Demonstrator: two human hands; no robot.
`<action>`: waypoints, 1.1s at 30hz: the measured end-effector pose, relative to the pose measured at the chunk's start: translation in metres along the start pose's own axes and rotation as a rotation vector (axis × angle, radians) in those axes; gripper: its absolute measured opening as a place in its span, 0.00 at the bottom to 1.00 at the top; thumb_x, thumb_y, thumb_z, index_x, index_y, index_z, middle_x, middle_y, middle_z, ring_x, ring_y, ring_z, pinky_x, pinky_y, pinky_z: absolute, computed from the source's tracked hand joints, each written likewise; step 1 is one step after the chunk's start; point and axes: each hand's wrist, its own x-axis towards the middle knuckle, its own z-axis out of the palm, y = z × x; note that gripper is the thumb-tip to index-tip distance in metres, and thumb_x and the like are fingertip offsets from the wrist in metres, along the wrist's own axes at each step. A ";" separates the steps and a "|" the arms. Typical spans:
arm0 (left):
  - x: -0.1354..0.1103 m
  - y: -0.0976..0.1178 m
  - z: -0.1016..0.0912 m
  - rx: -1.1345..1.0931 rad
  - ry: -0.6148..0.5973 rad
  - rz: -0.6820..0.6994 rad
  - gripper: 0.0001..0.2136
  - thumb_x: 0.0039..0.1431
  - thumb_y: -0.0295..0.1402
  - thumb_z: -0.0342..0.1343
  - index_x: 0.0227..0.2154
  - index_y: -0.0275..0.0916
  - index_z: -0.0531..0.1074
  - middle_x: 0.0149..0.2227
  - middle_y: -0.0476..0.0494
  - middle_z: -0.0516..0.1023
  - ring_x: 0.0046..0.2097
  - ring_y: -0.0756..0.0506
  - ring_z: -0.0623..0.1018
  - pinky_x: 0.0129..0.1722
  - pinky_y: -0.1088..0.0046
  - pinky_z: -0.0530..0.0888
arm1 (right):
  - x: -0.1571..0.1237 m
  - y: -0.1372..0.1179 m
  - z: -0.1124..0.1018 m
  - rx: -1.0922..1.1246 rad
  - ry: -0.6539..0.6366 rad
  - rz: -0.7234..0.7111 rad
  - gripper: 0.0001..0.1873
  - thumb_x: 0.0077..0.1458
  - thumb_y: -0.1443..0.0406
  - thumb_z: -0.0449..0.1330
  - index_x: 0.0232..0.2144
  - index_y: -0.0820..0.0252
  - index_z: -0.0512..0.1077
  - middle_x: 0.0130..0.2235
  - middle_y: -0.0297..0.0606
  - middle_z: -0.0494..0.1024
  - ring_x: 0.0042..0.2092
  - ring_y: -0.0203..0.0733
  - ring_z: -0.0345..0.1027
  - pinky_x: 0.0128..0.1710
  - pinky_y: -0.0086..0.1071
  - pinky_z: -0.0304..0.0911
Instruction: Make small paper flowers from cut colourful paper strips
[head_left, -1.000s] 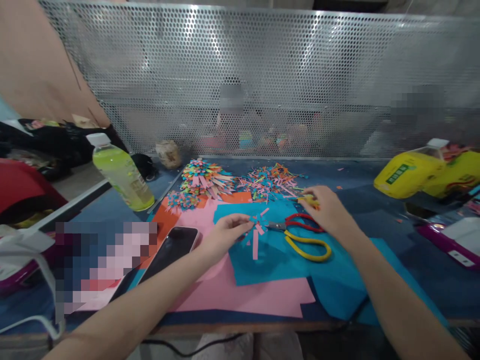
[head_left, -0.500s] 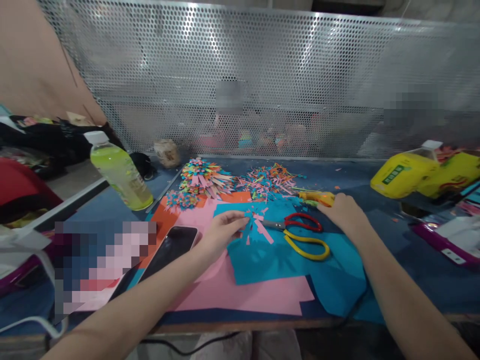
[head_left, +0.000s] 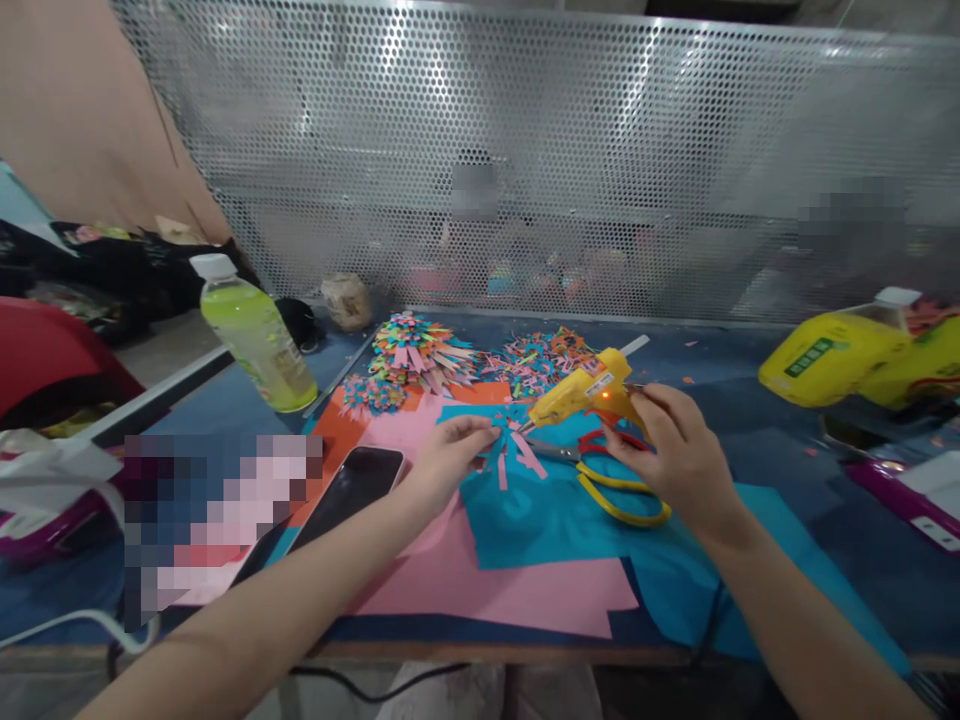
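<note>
My right hand (head_left: pixel 675 450) grips a yellow hot glue gun (head_left: pixel 577 392) with a glowing orange light and a glue stick jutting from its back. Its nozzle points down and left at a small cluster of pink and blue paper strips (head_left: pixel 527 450). My left hand (head_left: pixel 461 448) pinches the edge of that cluster with closed fingertips. Beneath both lies a blue paper sheet (head_left: pixel 525 530) over pink paper (head_left: pixel 517 600). Scissors (head_left: pixel 626 505) with one red and one yellow handle rest on the blue sheet, partly behind my right hand.
Fringed paper cones (head_left: pixel 420 352) and a heap of paper strips (head_left: pixel 536 358) stand at the back. A phone (head_left: pixel 349 500) and a green drink bottle (head_left: pixel 259 340) are on the left. Yellow packs (head_left: pixel 810 355) sit right, before a perforated metal panel (head_left: pixel 525 130).
My right hand has lifted the glue gun from the table and brought it left, its nozzle now at the paper strips. My left hand has stayed at the strips.
</note>
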 end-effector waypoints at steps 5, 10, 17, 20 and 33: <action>0.002 -0.002 -0.002 -0.009 -0.010 0.010 0.12 0.35 0.35 0.64 0.23 0.34 0.70 0.20 0.51 0.70 0.22 0.54 0.68 0.22 0.79 0.63 | -0.001 0.001 -0.001 -0.056 0.007 -0.054 0.22 0.51 0.63 0.55 0.48 0.62 0.58 0.41 0.45 0.69 0.44 0.44 0.65 0.40 0.33 0.66; 0.002 -0.002 -0.002 0.004 -0.014 0.005 0.12 0.37 0.35 0.63 0.23 0.34 0.70 0.20 0.51 0.70 0.22 0.54 0.69 0.21 0.79 0.62 | -0.001 -0.001 -0.003 -0.017 -0.042 -0.020 0.23 0.52 0.64 0.53 0.51 0.60 0.56 0.42 0.46 0.70 0.45 0.46 0.65 0.41 0.36 0.66; 0.001 -0.002 -0.002 0.019 -0.005 0.001 0.13 0.37 0.36 0.63 0.24 0.34 0.69 0.21 0.51 0.70 0.22 0.54 0.69 0.21 0.79 0.62 | -0.003 -0.002 -0.003 0.080 -0.102 0.049 0.22 0.53 0.65 0.53 0.51 0.53 0.57 0.44 0.45 0.69 0.46 0.48 0.65 0.43 0.40 0.65; 0.001 -0.002 -0.002 0.026 -0.002 0.005 0.12 0.37 0.36 0.63 0.24 0.34 0.69 0.21 0.51 0.69 0.22 0.55 0.68 0.21 0.80 0.62 | -0.003 -0.002 -0.003 0.095 -0.103 0.044 0.20 0.53 0.65 0.53 0.49 0.56 0.60 0.43 0.45 0.70 0.46 0.48 0.66 0.43 0.40 0.66; 0.000 -0.001 -0.001 -0.020 -0.018 0.004 0.12 0.36 0.34 0.64 0.24 0.34 0.70 0.20 0.51 0.69 0.21 0.55 0.68 0.20 0.80 0.61 | 0.000 -0.001 -0.006 -0.039 -0.033 -0.085 0.16 0.53 0.66 0.54 0.46 0.61 0.63 0.39 0.44 0.72 0.44 0.45 0.66 0.41 0.35 0.67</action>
